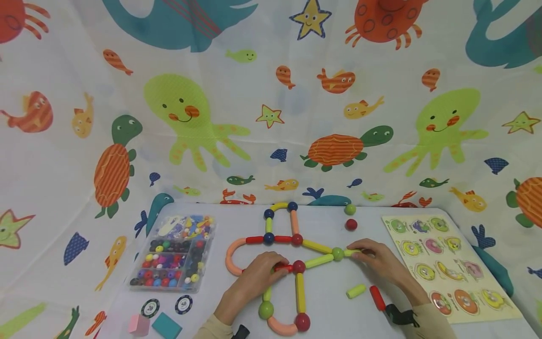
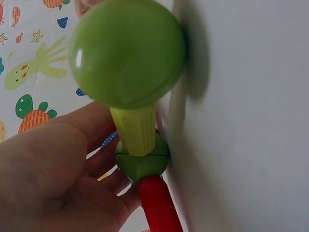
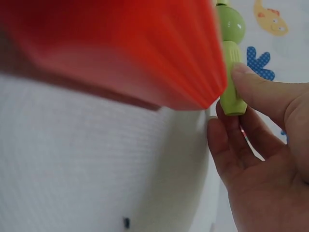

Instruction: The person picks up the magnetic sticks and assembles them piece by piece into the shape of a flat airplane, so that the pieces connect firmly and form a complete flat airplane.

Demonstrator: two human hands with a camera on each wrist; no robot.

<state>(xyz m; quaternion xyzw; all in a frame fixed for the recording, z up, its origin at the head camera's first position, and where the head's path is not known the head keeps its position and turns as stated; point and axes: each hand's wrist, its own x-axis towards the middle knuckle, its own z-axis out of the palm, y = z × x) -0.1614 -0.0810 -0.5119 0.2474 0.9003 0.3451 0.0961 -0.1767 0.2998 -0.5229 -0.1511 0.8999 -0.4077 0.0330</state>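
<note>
A flat figure of toy building rods and balls lies on the white table, fish-shaped at its right end. My left hand (image 1: 263, 273) holds a red rod (image 1: 283, 268) left of a dark red ball (image 1: 298, 267). In the left wrist view its fingers curl about a green ball (image 2: 142, 157) with a second red rod (image 2: 161, 205) attached; the hand hides this joint in the head view. My right hand (image 1: 378, 259) pinches a short light-green rod (image 3: 232, 79) between thumb and fingers. That rod's far end meets a green ball (image 1: 338, 254), where two yellowish rods converge.
Loose light-green rod (image 1: 356, 291) and red rod (image 1: 377, 298) lie near the right wrist. Red ball (image 1: 351, 224) and green ball (image 1: 350, 209) sit behind. A compartment box of beads (image 1: 135, 278) stands left, near chips (image 1: 184, 304) and blocks (image 1: 167, 325); a picture board (image 1: 408, 301) lies right.
</note>
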